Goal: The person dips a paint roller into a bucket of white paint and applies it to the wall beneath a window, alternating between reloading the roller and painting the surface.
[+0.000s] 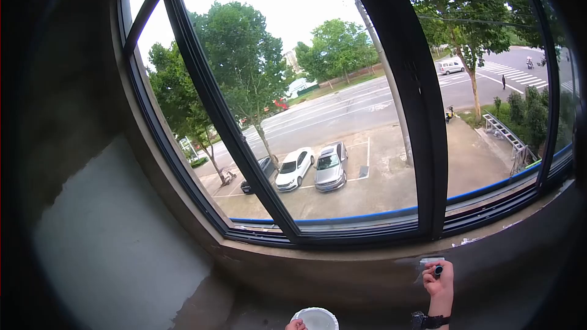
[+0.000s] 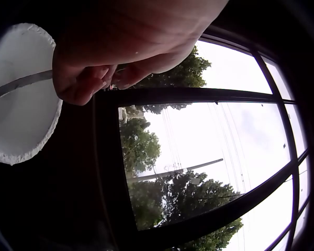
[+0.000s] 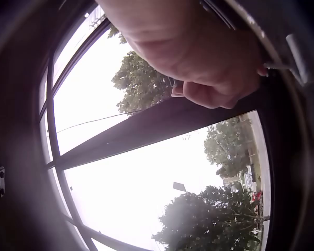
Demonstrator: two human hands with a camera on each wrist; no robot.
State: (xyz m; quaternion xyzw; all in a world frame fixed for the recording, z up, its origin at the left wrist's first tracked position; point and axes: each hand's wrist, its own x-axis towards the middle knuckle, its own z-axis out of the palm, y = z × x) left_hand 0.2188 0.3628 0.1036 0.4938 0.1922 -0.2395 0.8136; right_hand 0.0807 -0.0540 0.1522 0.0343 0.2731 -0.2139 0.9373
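Low in the head view, a white bucket (image 1: 315,319) hangs or stands beside the left hand (image 1: 296,325). The left wrist view shows curled fingers of the left hand (image 2: 131,47) gripping the bucket's grey strap-like handle (image 2: 22,84), which crosses the bucket's opening (image 2: 10,120). The right hand (image 1: 439,281) is curled round the dark handle (image 1: 438,271) of a small roller. Its pale roller head (image 1: 431,260) lies at the dark wall just below the window. In the right wrist view, the roller head (image 3: 297,58) and its wire frame show beyond the right hand (image 3: 199,63).
A large dark-framed window (image 1: 428,146) spans the view above the hands, with a sill (image 1: 367,253) along its bottom. To the left is a wall with a paler grey patch (image 1: 122,226). Parked cars, trees and a road lie outside. White marks (image 1: 468,242) dot the sill's edge.
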